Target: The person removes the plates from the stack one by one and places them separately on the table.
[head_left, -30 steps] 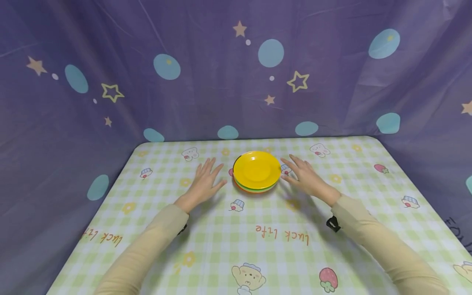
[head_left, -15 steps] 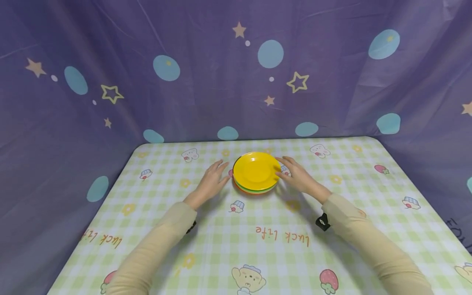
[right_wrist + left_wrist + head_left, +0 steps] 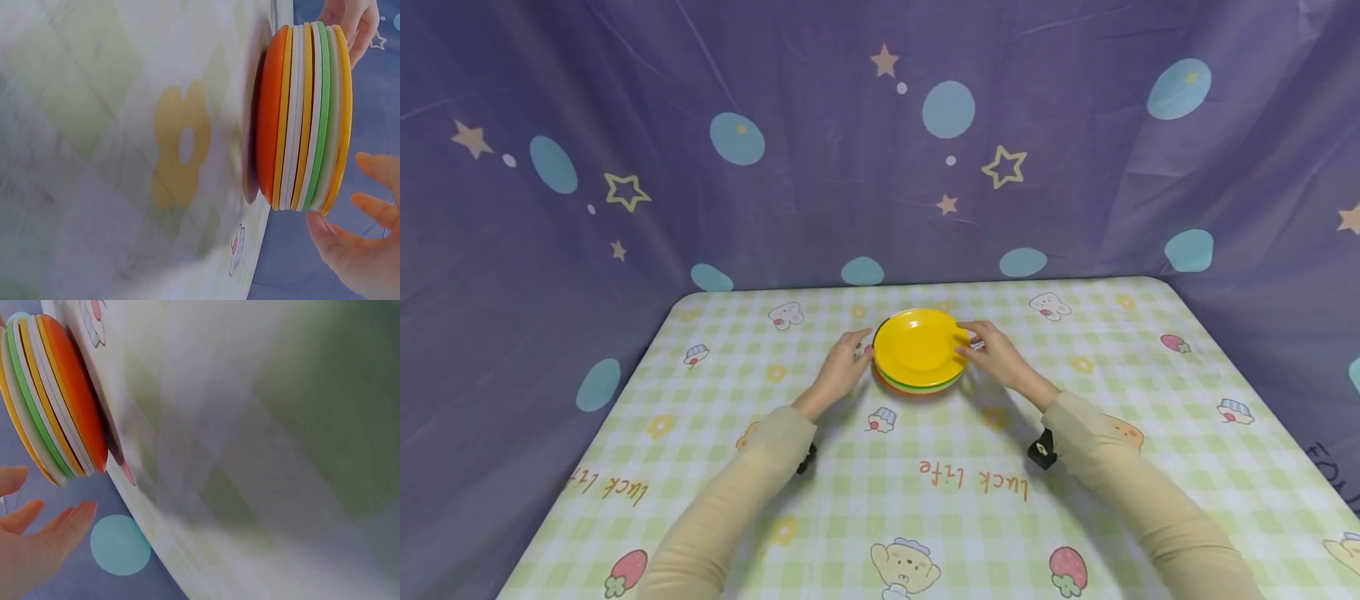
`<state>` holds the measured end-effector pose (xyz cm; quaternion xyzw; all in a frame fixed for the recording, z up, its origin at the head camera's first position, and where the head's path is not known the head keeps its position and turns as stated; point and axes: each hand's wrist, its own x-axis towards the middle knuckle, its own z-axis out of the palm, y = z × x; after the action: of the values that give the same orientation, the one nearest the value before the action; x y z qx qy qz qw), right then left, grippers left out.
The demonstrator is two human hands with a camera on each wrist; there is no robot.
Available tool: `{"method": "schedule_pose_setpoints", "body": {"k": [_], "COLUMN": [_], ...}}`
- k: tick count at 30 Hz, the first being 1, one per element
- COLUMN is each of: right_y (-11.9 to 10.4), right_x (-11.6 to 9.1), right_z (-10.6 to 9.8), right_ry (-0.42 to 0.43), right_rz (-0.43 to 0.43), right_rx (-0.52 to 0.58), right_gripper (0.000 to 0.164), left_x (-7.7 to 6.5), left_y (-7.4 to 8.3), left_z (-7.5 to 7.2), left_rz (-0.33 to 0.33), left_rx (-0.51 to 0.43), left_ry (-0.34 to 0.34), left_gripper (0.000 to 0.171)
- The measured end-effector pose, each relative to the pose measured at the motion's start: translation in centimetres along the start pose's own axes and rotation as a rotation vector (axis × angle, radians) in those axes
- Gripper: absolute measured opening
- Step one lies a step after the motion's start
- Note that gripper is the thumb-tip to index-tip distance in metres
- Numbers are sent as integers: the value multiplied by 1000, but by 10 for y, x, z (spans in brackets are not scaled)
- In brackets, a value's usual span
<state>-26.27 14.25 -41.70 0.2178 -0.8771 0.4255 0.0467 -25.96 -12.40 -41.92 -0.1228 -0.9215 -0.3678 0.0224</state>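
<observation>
A stack of shallow round plates [image 3: 922, 347] sits toward the back of the table, with a yellow one on top. From the side, the right wrist view shows its layers: an orange plate [image 3: 269, 119] at the bottom, then yellow, white and green ones [image 3: 322, 115]. My left hand [image 3: 841, 368] is beside the left rim, fingers spread and slightly bent, with a small gap to the plates in the left wrist view. On the opposite side, my right hand [image 3: 1002, 360] has its thumb [image 3: 325, 234] right at the upper plates' edge, while its fingers reach over the yellow plate [image 3: 344, 119].
A green-and-white checked tablecloth [image 3: 880, 500] with cartoon prints covers the table. Behind and at both sides hangs a purple curtain [image 3: 820, 208] with stars and blue ovals. A black strap piece [image 3: 1042, 450] shows under the right sleeve.
Both hands have moved inward to the stack from either side, and their spread fingers have bent. The plates have stayed where they were.
</observation>
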Motion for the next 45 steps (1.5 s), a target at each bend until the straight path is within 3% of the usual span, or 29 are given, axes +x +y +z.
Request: {"method": "schedule_pose_setpoints", "body": {"k": [5,13,21,30,37,45], "right_y": [2,3,1,-3,-3,-1], "right_x": [1,2,5,6,6,5], "right_z": [2,6,9,8,6,3], "right_ry": [23,54,59,76,66,86], "right_rz": [33,82,218,319,439,513], "right_rx": [14,34,48,126,265,444], "right_gripper": [42,42,44,50,54,52], "left_x": [2,4,7,9,10,9], "left_y": [-1,0,0,1,2,3], "left_z": [4,10,17,19,19,18], "left_rz": [-63,-171,-270,-320,-342,-361], "left_rx": [-122,-244,-423,-457,-494,-515], "left_ry": [4,10,43,69,74,73], "left_gripper": [42,41,39,37,37,38]}}
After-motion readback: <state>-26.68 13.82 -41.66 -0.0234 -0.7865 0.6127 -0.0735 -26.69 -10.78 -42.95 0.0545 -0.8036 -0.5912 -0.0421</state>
